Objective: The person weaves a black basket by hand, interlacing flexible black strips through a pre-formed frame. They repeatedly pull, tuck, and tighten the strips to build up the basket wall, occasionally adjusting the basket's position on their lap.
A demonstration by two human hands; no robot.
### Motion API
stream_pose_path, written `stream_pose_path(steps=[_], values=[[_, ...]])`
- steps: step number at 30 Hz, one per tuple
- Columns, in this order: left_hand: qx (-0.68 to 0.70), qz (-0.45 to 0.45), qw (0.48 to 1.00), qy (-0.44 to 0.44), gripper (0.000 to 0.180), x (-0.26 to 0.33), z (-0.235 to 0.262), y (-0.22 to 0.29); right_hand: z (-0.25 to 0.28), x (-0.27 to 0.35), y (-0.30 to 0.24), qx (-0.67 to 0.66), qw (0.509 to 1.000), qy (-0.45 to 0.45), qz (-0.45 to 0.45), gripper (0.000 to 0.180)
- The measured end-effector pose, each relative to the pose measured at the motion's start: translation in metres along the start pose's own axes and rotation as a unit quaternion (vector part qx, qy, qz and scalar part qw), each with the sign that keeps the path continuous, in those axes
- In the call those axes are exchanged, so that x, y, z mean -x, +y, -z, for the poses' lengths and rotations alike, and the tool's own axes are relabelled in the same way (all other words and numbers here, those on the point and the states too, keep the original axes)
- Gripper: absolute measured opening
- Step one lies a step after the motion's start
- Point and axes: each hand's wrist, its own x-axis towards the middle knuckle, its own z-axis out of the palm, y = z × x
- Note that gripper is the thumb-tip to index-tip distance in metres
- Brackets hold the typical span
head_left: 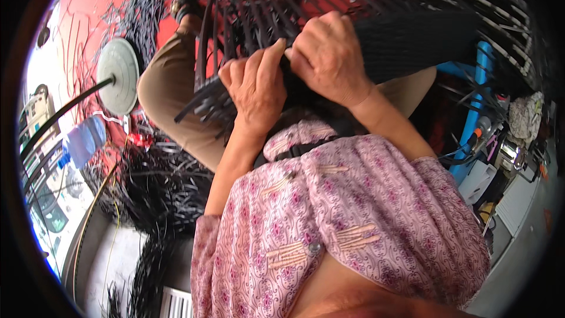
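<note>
Red floor (88,17) fills the background, strewn with loose black strips (159,194), a white round disc (119,75) at left and a blue frame (479,112) at right. Black woven basket piece (353,23) sits over the lap, upper centre, strips fanning outward. Left hand (254,89) and right hand (328,54) meet at its near edge, touching; fingers (268,53) curled tight, pinching the black strips.

black woven wicker piece (406,41) — dense weave, loose strips (235,23) fanning out — tilted across the lap.
</note>
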Motion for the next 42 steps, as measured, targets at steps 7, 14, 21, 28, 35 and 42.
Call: stream_pose_path(steps=[7,14,21,28,35,42], values=[[0.014,-0.001,1.0,-0.011,0.041,0.001,0.004,0.0,-0.009,0.014,0.003,-0.039,0.997,0.065,0.007,0.018],[0.033,-0.004,0.999,0.03,0.036,0.0,0.003,-0.004,0.008,0.017,0.036,-0.045,0.996,0.073,0.0,0.028],[0.043,-0.023,0.998,0.05,0.038,0.003,-0.001,-0.005,0.046,0.03,0.135,0.112,0.989,0.046,-0.08,0.036],[0.161,0.036,0.986,0.001,0.034,-0.005,0.016,-0.006,0.038,0.023,0.12,0.142,0.985,0.086,-0.039,0.034],[0.315,0.219,0.912,0.142,0.021,0.005,0.06,-0.039,0.004,0.001,0.036,-0.073,0.997,-0.025,0.008,0.041],[0.034,0.244,0.968,0.054,0.023,0.021,0.085,-0.073,0.011,-0.01,0.029,-0.077,0.986,-0.126,-0.075,0.036]])
